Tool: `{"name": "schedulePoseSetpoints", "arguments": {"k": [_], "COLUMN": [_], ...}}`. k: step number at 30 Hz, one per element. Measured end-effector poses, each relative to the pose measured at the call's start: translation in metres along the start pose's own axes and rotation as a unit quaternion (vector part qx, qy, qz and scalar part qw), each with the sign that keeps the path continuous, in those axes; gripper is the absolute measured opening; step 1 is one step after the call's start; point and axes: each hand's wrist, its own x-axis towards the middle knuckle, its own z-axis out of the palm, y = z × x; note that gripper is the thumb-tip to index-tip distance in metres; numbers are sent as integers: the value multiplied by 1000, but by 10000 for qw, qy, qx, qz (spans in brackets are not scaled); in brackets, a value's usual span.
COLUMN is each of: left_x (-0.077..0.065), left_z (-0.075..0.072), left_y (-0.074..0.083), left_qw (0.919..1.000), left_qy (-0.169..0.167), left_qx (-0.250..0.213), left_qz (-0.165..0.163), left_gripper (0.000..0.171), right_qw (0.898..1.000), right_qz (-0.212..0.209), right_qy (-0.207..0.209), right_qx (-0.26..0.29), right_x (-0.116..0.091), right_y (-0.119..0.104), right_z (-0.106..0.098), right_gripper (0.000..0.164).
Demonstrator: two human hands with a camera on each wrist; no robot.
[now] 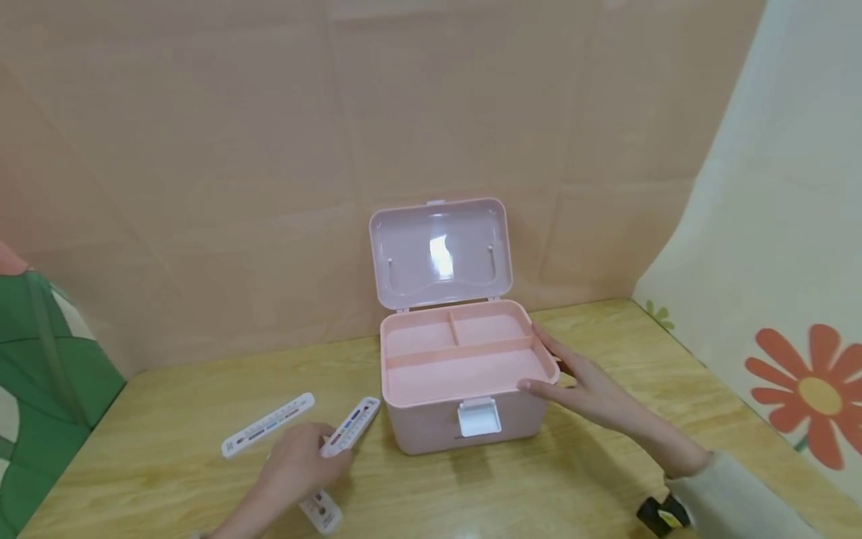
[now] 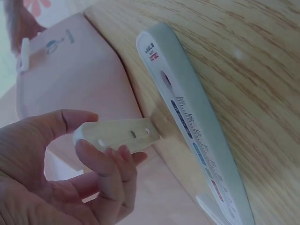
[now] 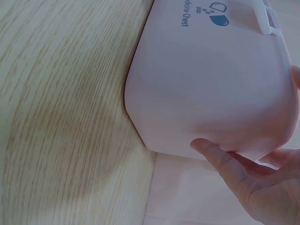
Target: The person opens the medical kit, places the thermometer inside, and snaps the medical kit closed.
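Observation:
My left hand (image 1: 301, 466) pinches a white thermometer (image 1: 352, 425) just left of the pink medicine box (image 1: 438, 433). In the left wrist view, the back of this held thermometer (image 2: 117, 133) shows between thumb and fingers. A second thermometer (image 1: 268, 425) lies on the table to the left of that hand. Partly hidden beneath the hand is a third thermometer (image 1: 322, 513). My right hand (image 1: 599, 389) rests at the box's right front corner, fingers fairly straight along its rim and side. The box's lid (image 1: 417, 251) stands raised, and its divided tray (image 1: 465, 378) holds nothing visible.
A white latch (image 1: 480, 418) hangs on the box front. Behind the wooden table (image 1: 182, 404) rises a beige cloth backdrop (image 1: 236, 187). A flower-patterned cloth (image 1: 754, 224) borders the right side. A black-and-yellow object (image 1: 663, 516) is by the right sleeve.

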Motion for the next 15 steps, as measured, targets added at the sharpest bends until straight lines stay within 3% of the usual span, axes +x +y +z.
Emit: {"name": "schedulePoseSetpoints", "arguments": {"k": [8, 15], "left_x": [3, 5], "left_z": [-1, -2], "left_y": [0, -3], "left_qw": [9993, 9951], "left_qy": [346, 918], "left_qx": [-37, -91], "left_qz": [106, 365], "left_gripper": [42, 27], "right_qw": [9999, 9995], "right_qz": [51, 195], "right_qy": [-25, -99], "right_qx": [115, 232], "right_x": [0, -1], "right_y": [0, 3], "right_z": [0, 2], "right_gripper": [84, 84]}}
